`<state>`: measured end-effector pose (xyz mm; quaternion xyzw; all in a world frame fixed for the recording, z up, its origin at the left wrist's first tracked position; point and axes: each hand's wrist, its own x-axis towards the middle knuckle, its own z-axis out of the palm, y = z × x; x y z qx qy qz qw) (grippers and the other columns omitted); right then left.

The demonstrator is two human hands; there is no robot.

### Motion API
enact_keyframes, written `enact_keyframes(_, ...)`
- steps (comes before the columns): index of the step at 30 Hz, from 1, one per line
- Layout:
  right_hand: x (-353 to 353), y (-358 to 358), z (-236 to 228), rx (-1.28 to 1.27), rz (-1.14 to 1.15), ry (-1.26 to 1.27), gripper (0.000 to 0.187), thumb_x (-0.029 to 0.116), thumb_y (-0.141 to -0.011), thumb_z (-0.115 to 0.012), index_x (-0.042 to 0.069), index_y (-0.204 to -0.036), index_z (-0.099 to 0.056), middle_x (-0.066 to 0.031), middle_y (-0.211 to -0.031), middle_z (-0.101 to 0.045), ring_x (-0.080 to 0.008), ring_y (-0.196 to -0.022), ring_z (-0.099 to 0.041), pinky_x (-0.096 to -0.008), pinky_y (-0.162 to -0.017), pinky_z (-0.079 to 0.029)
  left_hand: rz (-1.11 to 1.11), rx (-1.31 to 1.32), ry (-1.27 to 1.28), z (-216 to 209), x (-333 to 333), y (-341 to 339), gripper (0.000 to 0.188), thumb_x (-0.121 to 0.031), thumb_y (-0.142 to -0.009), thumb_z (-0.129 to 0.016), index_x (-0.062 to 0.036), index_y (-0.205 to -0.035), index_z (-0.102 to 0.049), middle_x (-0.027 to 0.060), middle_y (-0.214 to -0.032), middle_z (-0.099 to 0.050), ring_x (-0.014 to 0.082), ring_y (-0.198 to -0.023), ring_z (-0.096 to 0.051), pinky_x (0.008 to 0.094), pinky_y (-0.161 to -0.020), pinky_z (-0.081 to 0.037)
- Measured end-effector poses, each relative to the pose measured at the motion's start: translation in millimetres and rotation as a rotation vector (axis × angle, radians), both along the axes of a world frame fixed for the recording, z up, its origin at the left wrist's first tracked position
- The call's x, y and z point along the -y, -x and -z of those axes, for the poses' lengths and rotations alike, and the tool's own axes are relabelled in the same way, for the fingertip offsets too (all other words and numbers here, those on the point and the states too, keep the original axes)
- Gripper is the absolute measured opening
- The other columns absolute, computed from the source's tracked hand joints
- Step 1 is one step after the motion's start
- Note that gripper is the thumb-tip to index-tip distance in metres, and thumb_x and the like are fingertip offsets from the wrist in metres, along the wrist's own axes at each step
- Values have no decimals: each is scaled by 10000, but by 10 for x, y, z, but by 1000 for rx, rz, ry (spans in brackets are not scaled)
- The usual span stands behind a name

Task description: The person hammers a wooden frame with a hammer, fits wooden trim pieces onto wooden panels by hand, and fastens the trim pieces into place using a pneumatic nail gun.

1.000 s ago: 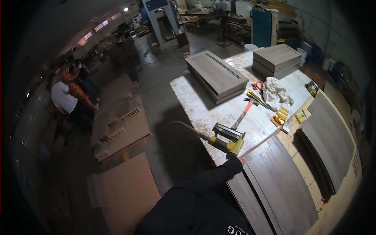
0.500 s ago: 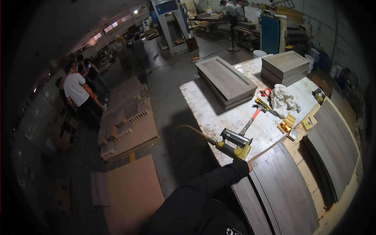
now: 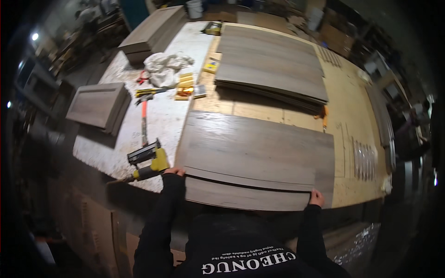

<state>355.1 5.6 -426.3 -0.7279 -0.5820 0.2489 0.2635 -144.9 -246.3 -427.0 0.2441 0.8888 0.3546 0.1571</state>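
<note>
In front of me lies a narrow grey-brown wooden board (image 3: 245, 195), with a dark gap running along its far side. My left hand (image 3: 175, 171) is closed at the left end of this board, close to the yellow and black nail gun (image 3: 152, 163). At the opposite end my right hand (image 3: 317, 198) grips the corner, fingers bent over the edge. Beyond the gap a wide wooden panel (image 3: 259, 143) of the same colour lies flat on the table. The fingertips of both hands are partly hidden.
A red-handled hammer (image 3: 144, 121), white cloth (image 3: 166, 67) and yellow boxes (image 3: 185, 85) lie on the white tabletop (image 3: 99, 153). Framed panels (image 3: 95, 105) are stacked at left, more stacked panels (image 3: 271, 62) beyond. Clear plastic-looking strips (image 3: 365, 161) lie at right.
My view has swung to the right and down over the table. My right hand now shows at the board's right end. My left hand remains near the nail gun.
</note>
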Motion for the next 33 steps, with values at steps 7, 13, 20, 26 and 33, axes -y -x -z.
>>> enact_keyframes(7,-89,-353,-22,-22,30,72,240,224,-776,-693,15,-894,-681,-110,-854,-672,-195,-806,-622,-313,-775,-478,299,-233,203,-1,-186,56,285,-272,-774,-628,9,-761,-672,173,-625,-611,291,-598,-600,401,-602,-471)
enact_keyframes(13,-769,-144,169,-41,-267,-37,273,281,-749,-694,60,-909,-696,-109,-819,-685,-238,-756,-649,-334,-706,-498,214,-246,5,272,-476,550,286,-241,-783,-628,18,-900,-655,170,-816,-630,294,-754,-590,396,-694,-463)
enact_keyframes(20,-909,75,-73,-32,-4,210,237,278,-721,-707,80,-850,-715,-103,-801,-689,-235,-757,-657,-318,-722,-505,231,176,-161,383,-722,733,198,-185,-831,-636,7,-782,-645,-6,-591,-555,97,-523,-474,271,-486,-383)
enact_keyframes(26,-947,134,-118,-5,-80,211,252,276,-724,-705,50,-836,-708,-115,-751,-677,-201,-689,-637,-304,-674,-497,160,234,-146,448,-627,914,177,-170,-845,-632,4,-828,-656,2,-621,-576,89,-563,-500,257,-523,-399)
enact_keyframes(33,-1409,479,-95,-166,-64,258,289,254,-715,-717,45,-910,-684,-128,-818,-666,-256,-737,-629,-337,-699,-496,159,69,-174,545,-1057,1143,208,-159,-829,-645,20,-934,-636,75,-802,-652,148,-708,-586,291,-634,-473)
